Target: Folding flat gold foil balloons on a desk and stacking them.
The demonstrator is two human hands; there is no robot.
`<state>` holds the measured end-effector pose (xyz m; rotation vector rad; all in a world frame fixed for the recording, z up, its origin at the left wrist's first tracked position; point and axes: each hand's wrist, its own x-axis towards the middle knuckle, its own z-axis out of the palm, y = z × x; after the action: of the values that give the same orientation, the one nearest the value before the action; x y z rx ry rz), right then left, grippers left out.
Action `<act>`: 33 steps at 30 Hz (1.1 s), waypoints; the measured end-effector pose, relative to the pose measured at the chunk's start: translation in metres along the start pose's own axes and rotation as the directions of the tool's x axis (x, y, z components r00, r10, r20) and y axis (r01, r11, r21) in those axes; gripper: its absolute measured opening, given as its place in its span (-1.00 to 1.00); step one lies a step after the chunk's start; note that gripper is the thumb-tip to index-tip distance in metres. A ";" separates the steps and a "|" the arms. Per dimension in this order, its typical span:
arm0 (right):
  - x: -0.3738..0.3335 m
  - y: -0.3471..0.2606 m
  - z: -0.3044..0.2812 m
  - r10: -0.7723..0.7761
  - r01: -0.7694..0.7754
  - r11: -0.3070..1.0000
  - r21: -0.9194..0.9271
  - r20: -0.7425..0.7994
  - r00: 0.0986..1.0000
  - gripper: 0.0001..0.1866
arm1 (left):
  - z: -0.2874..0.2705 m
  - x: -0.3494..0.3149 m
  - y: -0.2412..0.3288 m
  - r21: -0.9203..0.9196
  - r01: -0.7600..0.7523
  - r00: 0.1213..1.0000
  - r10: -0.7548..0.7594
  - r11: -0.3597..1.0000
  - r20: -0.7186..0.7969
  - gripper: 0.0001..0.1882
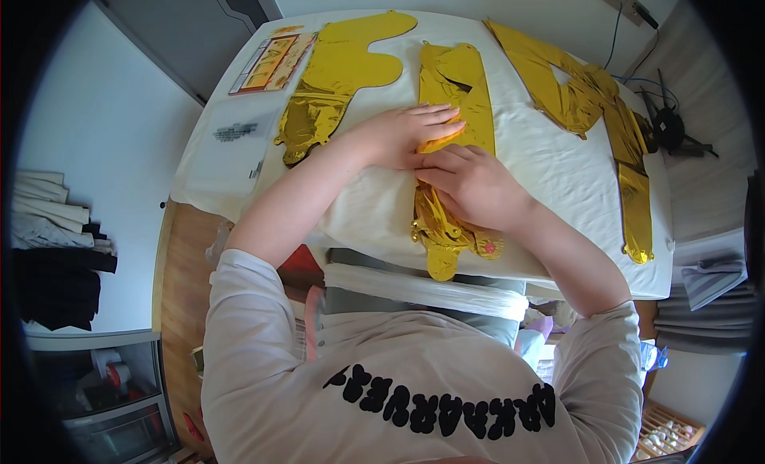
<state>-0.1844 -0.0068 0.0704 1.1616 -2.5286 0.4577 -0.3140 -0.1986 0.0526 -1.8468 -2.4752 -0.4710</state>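
A flat gold foil balloon lies lengthwise on the white-covered table in front of me. Its near end is crumpled and hangs toward the table's front edge. My left hand rests on its middle with the fingers stretched out across the foil. Close beside it on the right, my right hand has its fingers curled in and pressed together on the same balloon. A patch of orange shows under and between the hands; I cannot tell whether it is a separate thing or a reflection. The right fingertips are partly hidden.
Another flat gold foil balloon lies to the left, and a larger angular gold balloon spreads along the right. A printed orange package and a clear plastic bag lie at the left. A black device with cables stands beyond the right edge.
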 end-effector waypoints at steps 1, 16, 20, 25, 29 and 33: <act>0.000 -0.001 0.001 -0.003 0.003 1.000 0.002 0.001 1.000 -0.70 | 0.001 -0.001 -0.001 0.006 -0.011 1.000 0.011 1.000 -0.003 -0.27; -0.003 -0.004 0.013 -0.041 0.042 0.996 -0.082 0.016 0.999 -0.66 | 0.005 0.001 -0.010 0.042 -0.032 0.999 0.032 0.999 -0.007 -0.32; -0.002 -0.005 0.015 -0.014 0.014 1.000 -0.001 -0.051 0.999 -0.74 | 0.010 0.000 -0.014 0.063 -0.067 0.997 0.069 0.996 -0.029 -0.39; -0.001 -0.009 0.011 -0.015 0.015 1.000 0.017 -0.022 1.000 -0.79 | 0.008 -0.002 -0.012 0.023 -0.031 0.998 0.032 0.999 -0.050 -0.33; -0.005 -0.007 0.010 -0.047 0.047 0.999 -0.002 -0.013 0.999 -0.79 | 0.000 0.000 0.000 -0.043 0.056 0.998 -0.056 0.998 -0.014 -0.28; -0.002 -0.010 0.010 -0.063 0.063 0.998 -0.002 0.005 0.998 -0.78 | 0.003 -0.003 -0.007 -0.010 0.009 0.999 -0.009 1.000 -0.044 -0.30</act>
<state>-0.1770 -0.0154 0.0624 1.2396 -2.4877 0.4359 -0.3193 -0.2025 0.0471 -1.8088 -2.4583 -0.5198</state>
